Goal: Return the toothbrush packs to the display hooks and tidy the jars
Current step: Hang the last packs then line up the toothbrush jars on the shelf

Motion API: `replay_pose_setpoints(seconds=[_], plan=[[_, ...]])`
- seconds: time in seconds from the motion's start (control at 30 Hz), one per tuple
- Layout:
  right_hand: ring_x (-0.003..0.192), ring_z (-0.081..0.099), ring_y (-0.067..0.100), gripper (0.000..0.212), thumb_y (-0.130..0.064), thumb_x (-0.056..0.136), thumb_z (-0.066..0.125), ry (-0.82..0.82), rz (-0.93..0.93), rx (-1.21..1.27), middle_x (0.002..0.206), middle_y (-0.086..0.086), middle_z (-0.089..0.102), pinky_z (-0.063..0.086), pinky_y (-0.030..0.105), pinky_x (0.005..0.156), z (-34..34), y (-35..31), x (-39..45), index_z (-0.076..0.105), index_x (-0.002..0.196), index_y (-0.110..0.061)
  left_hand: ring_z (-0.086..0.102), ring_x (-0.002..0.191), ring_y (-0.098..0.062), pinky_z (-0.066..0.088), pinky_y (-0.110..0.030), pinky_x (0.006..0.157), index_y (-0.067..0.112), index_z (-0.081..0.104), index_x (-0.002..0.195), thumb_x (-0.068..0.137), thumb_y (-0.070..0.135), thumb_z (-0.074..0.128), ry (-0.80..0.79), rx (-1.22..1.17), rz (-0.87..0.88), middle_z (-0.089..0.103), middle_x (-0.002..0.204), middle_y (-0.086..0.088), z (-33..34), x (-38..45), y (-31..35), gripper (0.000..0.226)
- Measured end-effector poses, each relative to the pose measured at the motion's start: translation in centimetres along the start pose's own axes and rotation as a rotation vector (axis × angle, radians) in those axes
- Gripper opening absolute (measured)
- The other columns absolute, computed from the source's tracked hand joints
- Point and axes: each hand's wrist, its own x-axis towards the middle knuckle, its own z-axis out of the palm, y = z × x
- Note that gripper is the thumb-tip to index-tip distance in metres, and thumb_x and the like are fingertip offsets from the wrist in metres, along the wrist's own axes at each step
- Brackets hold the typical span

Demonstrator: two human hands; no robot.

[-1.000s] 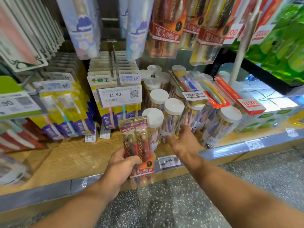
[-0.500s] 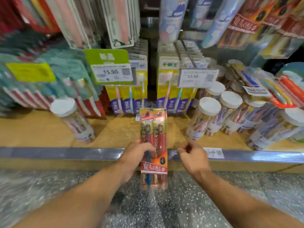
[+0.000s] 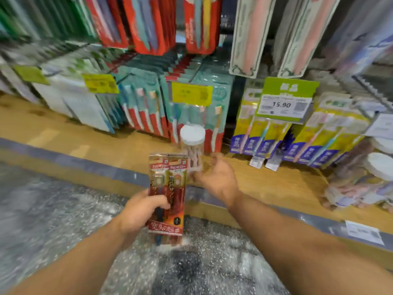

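My left hand (image 3: pixel 141 211) grips a red and gold toothbrush pack (image 3: pixel 170 177) by its lower half and holds it upright over the shelf edge. Just behind the pack a lone clear jar with a white lid (image 3: pixel 192 137) stands on the wooden shelf (image 3: pixel 106 143). My right hand (image 3: pixel 219 179) is beside the jar's base, fingers apart and holding nothing; whether it touches the jar is unclear. More white-lidded jars (image 3: pixel 378 167) crowd the shelf at the far right. Red toothbrush packs (image 3: pixel 146 24) hang on hooks above.
Teal and red packs (image 3: pixel 148 107) and yellow and purple packs (image 3: pixel 265 133) hang low behind the shelf. A green price tag (image 3: pixel 285 99) reads 15.90. A grey rail (image 3: pixel 89 165) runs along the shelf front. Speckled floor (image 3: pixel 63 220) lies below.
The view has swung left along the shelf. The lone jar now sits right behind the pack, and my right hand has opened and reached toward it. The left hand still holds the pack.
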Motion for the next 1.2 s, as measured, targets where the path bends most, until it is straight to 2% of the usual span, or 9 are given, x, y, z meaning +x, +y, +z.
replay_pose_setpoints(seconds=[0.17, 0.43, 0.6, 0.7, 0.8, 0.9, 1.0, 1.1, 1.2], plan=[[0.117, 0.060, 0.020, 0.078, -0.037, 0.079, 0.083, 0.087, 0.093, 0.005, 0.132, 0.001, 0.058, 0.042, 0.023, 0.085, 4.2, -0.6, 2.2, 0.043, 0.144, -0.025, 0.070, 0.092, -0.032, 0.051, -0.036, 0.074, 0.005, 0.071, 0.110, 0.065, 0.013, 0.071, 0.026, -0.074, -0.027, 0.076, 0.107, -0.020, -2.7, 0.9, -0.7, 0.046], [0.091, 0.057, 0.007, 0.057, -0.037, 0.081, 0.083, 0.192, 0.074, 0.067, 0.110, -0.006, 0.066, 0.041, 0.008, 0.071, 4.3, -0.3, 2.4, 0.055, 0.129, -0.023, 0.072, 0.102, -0.034, 0.051, -0.051, 0.100, 0.011, 0.072, 0.106, 0.068, 0.016, 0.074, 0.012, -0.036, -0.027, 0.080, 0.098, -0.010, -2.1, 2.1, -0.6, 0.038], [0.083, 0.066, 0.000, 0.042, -0.038, 0.082, 0.082, 0.248, 0.041, 0.133, 0.095, -0.010, 0.068, 0.046, 0.009, 0.066, -0.6, 3.1, -0.7, 0.054, 0.109, -0.024, 0.072, 0.095, -0.034, 0.051, -0.049, 0.095, 0.010, 0.072, 0.102, 0.086, 0.002, 0.066, -0.032, -0.040, 0.000, 0.079, 0.096, -0.014, 2.8, 2.9, 0.3, 0.018], [0.080, 0.062, -0.015, 0.038, -0.016, 0.085, 0.081, 0.293, 0.023, 0.176, 0.090, -0.013, 0.060, 0.041, 0.002, 0.068, -4.5, 5.3, -1.8, 0.048, 0.102, -0.023, 0.074, 0.096, -0.036, 0.054, -0.051, 0.095, 0.015, 0.076, 0.100, 0.066, 0.023, 0.080, -0.099, -0.005, 0.010, 0.080, 0.096, -0.012, 6.9, 3.2, 0.9, 0.035], [0.087, 0.063, -0.003, 0.039, -0.018, 0.085, 0.082, 0.379, 0.031, 0.202, 0.095, -0.016, 0.062, 0.046, 0.006, 0.074, -8.9, 7.3, -3.0, 0.048, 0.101, -0.029, 0.075, 0.089, -0.036, 0.057, -0.047, 0.088, 0.015, 0.076, 0.096, 0.048, 0.026, 0.084, -0.132, 0.013, 0.013, 0.080, 0.090, -0.012, 11.6, 3.0, 1.5, 0.049], [0.087, 0.063, -0.002, 0.038, -0.028, 0.083, 0.083, 0.460, 0.032, 0.175, 0.094, -0.019, 0.063, 0.046, 0.008, 0.070, -13.1, 9.3, -4.9, 0.049, 0.101, -0.033, 0.073, 0.087, -0.034, 0.055, -0.041, 0.081, 0.014, 0.074, 0.097, 0.078, 0.013, 0.079, -0.209, 0.053, 0.037, 0.080, 0.090, -0.013, 15.9, 1.8, 2.2, 0.020], [0.082, 0.062, 0.006, 0.041, -0.037, 0.081, 0.082, 0.490, 0.063, 0.097, 0.092, -0.013, 0.063, 0.052, 0.027, 0.075, -17.5, 11.5, -7.4, 0.049, 0.104, -0.029, 0.073, 0.095, -0.036, 0.054, -0.052, 0.096, 0.018, 0.075, 0.103, 0.072, 0.028, 0.082, -0.295, 0.085, 0.055, 0.080, 0.092, -0.010, 19.8, 1.4, 2.5, 0.033], [0.081, 0.060, -0.007, 0.041, -0.035, 0.083, 0.081, 0.505, 0.098, 0.081, 0.092, -0.021, 0.063, 0.048, 0.013, 0.070, -21.4, 13.9, -9.9, 0.050, 0.109, -0.030, 0.072, 0.101, -0.040, 0.049, -0.062, 0.103, 0.026, 0.078, 0.101, 0.036, 0.045, 0.087, -0.353, 0.106, 0.080, 0.079, 0.100, -0.010, 23.5, 1.9, 2.4, 0.068], [0.084, 0.062, -0.006, 0.043, -0.037, 0.081, 0.082, 0.558, 0.132, 0.036, 0.097, -0.015, 0.066, 0.049, 0.017, 0.071, -24.7, 16.2, -12.6, 0.053, 0.111, -0.027, 0.070, 0.103, -0.041, 0.047, -0.059, 0.104, 0.026, 0.079, 0.090, 0.046, 0.036, 0.082, -0.433, 0.127, 0.085, 0.079, 0.098, -0.013, 26.9, 0.6, 2.8, 0.045]])
